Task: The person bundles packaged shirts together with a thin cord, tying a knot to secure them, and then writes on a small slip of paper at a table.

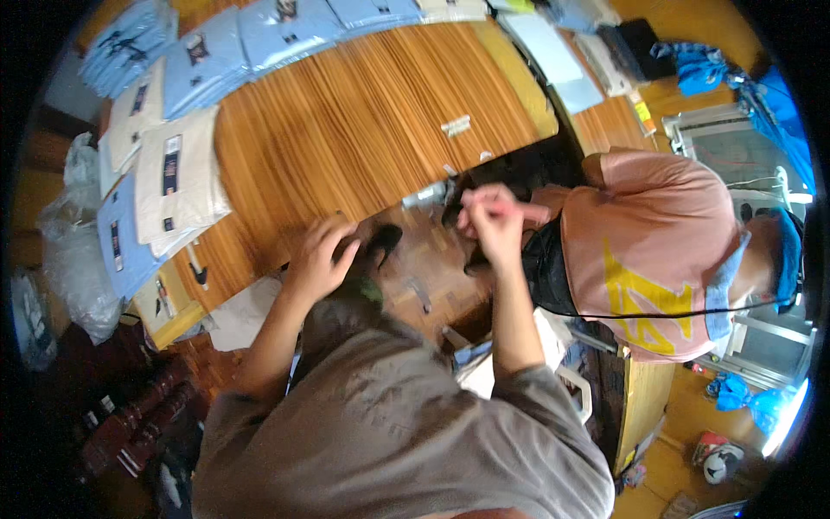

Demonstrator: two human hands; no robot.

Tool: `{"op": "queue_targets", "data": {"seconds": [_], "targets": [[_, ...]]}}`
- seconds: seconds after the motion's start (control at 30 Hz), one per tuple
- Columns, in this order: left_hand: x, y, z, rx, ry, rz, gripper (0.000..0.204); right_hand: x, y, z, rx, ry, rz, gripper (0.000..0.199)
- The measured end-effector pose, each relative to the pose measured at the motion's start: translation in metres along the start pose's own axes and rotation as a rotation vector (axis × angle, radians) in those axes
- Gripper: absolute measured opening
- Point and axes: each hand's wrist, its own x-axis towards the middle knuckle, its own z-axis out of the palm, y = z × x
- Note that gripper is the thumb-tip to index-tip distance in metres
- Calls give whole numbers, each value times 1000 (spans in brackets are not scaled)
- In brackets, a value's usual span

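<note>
My left hand [324,257] is at the near edge of the wood-grain table [346,121], its fingers spread and holding nothing. My right hand [494,227] is raised beyond the table's edge, over the gap beside the co-worker. Its fingers are closed around a short pink-red stick-like thing [517,210], which is blurred, so its exact kind does not show. Folded shirts in clear bags lie along the table's far and left sides: light blue shirts [201,65] and cream shirts [180,177]. A small white label strip [456,126] lies on the right part of the tabletop.
A co-worker in a pink shirt [648,233] is close on my right. Clear plastic bags [82,251] hang at the left. An open drawer [169,311] with small tools juts out at the table's left end. White sheets and a dark bag stand farther right.
</note>
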Motion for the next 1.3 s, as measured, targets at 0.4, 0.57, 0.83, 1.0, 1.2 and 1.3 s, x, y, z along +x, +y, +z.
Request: {"op": "queue_targets", "data": {"seconds": [0.4,0.57,0.83,1.0,1.2,1.3], "targets": [[267,-49,149,507,-86,73,91,221,56,-37,-340,-17,-121,27],[272,-51,134,467,-202,104,76,224,83,-31,-260,-110,-72,22],[268,-63,138,438,-228,158,79,231,89,-23,-390,-83,-266,22],[266,-62,135,431,-245,142,76,228,87,-17,-383,-22,-133,22],[260,-65,135,404,-206,152,75,227,88,-16,-448,-15,-129,18],[258,-68,138,454,-191,148,75,227,91,-17,-505,-32,-162,16]]}}
